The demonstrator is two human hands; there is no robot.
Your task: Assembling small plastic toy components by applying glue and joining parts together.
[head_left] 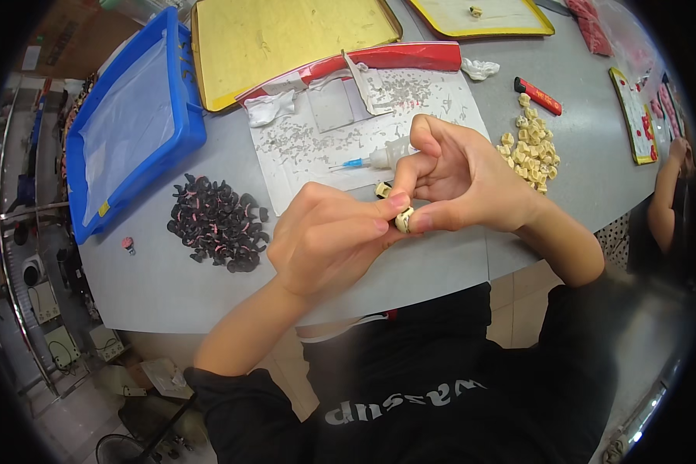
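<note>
My left hand point(325, 240) and my right hand point(475, 182) meet above the grey table, fingertips closed on a small cream-coloured piece point(403, 220) with a dark line on it. Just beyond the left fingertips shows another cream piece point(383, 189) with a black part. Behind the right fingers is a clear squeeze bottle point(388, 156) with a blue needle tip; whether that hand touches it, I cannot tell. A pile of cream pieces point(530, 147) lies to the right. On the left is a heap of black pieces point(216, 224) with pink bits.
White paper point(286, 166) strewn with grey specks lies beyond my hands, with a red-edged carton flap point(417, 56) at its back. A blue tray point(189, 116) stands left, yellow trays point(294, 46) behind. A red marker-like tube point(539, 97) is at right; another person's arm point(665, 197) shows far right.
</note>
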